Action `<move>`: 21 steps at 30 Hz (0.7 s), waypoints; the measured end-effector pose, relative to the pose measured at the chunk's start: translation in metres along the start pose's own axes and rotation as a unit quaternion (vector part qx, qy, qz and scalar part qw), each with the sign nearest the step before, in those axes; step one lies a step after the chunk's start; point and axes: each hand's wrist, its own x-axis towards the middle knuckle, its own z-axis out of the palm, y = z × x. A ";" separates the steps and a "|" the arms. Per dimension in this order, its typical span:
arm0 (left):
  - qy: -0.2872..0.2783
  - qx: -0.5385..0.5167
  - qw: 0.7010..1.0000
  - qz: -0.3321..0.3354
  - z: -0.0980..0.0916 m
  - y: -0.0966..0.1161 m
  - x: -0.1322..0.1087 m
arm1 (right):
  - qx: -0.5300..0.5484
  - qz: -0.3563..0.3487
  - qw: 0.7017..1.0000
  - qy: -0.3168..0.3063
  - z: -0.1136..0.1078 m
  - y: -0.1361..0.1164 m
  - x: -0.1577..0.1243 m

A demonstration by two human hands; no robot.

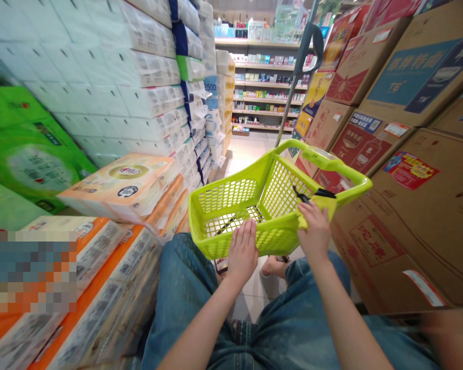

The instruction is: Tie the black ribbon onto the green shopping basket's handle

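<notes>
A lime-green plastic shopping basket with perforated walls sits tilted in front of my knees, its open top towards me. My left hand is on its near rim, fingers laid over the edge and thumb hidden. At the right end of the basket, my right hand is closed on a yellow cloth, which lies against the rim below the green handle. A small black piece shows just above my right fingers. A grey pole with a looped grip rises behind the basket.
White tissue packs are stacked high on the left, with orange-and-white packs lower and nearer. Cardboard cartons wall the right side. Shelves of small goods stand beyond the bright aisle floor.
</notes>
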 end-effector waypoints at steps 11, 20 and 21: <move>-0.003 0.006 1.000 0.011 -0.003 -0.002 0.000 | 0.064 -0.090 0.986 -0.122 0.029 -0.065 -0.037; -0.001 -0.009 1.000 0.009 -0.001 -0.001 0.001 | -0.054 -0.019 0.998 0.016 -0.036 0.049 0.016; 0.000 -0.007 1.000 0.007 -0.001 -0.001 0.001 | -0.053 -0.009 0.998 0.032 -0.037 0.052 0.018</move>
